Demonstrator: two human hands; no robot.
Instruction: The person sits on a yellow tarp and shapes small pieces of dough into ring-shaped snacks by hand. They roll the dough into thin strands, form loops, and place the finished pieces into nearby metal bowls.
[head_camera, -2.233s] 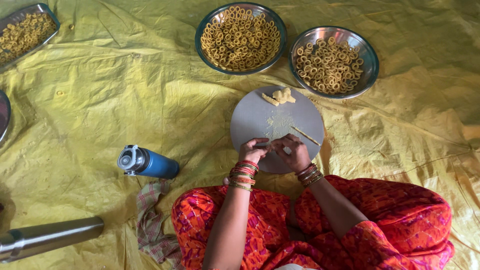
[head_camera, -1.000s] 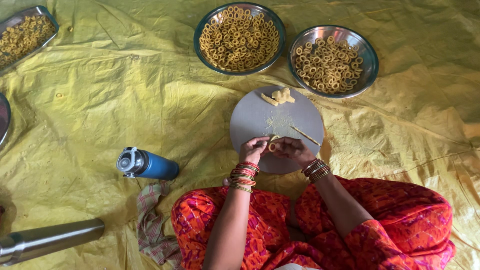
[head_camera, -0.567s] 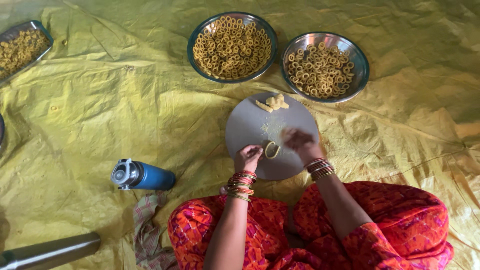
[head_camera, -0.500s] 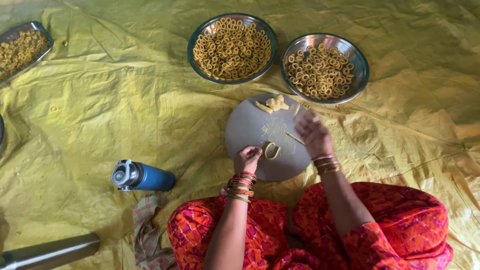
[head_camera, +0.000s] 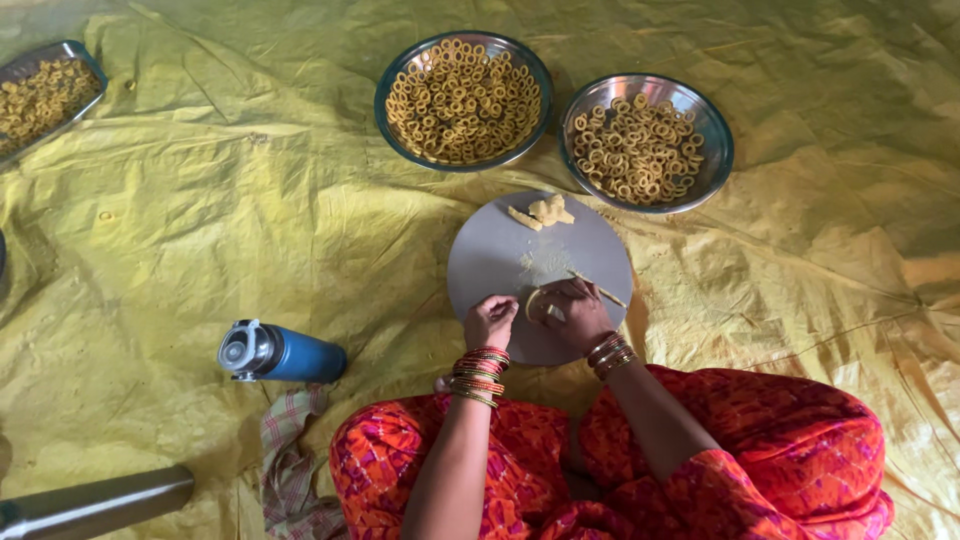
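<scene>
1. Pinching a thin yellow dough ring (head_camera: 535, 303) at centre frame: left hand (head_camera: 489, 322) and right hand (head_camera: 577, 313), fingers narrowed on it, over a round grey board (head_camera: 500, 260).
2. Yellow dough lumps (head_camera: 545, 212): board's upper edge.
3. Two round steel bowls of rings (head_camera: 460, 98) (head_camera: 646, 143): top centre.
4. Blue bottle (head_camera: 280, 353): lower left, on the floor.

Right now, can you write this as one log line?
left hand: on round board | right hand: shaping dough ring | dough pieces: board's far edge

Two steel bowls (head_camera: 648, 190) block beyond the board (head_camera: 490, 265).
</scene>
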